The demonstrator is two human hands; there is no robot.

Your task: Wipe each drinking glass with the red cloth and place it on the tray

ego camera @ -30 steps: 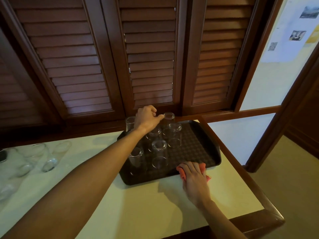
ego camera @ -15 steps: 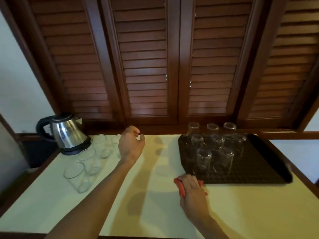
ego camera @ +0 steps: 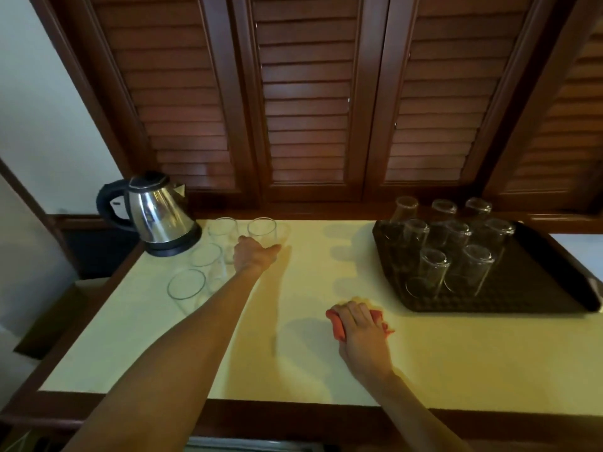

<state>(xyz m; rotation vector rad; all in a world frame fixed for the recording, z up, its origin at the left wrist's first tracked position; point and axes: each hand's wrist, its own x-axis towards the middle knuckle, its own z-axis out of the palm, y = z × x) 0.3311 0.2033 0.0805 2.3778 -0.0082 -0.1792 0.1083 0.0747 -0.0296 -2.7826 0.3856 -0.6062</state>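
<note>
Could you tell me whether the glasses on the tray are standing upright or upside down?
Upside down: the glasses on the dark tray show closed bases on top, their rims resting on the tray.

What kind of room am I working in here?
Probably a hotel room or guesthouse tea corner: an electric kettle on a cream counter, a dark tray of upturned drinking glasses, and louvred wooden doors behind.
</note>
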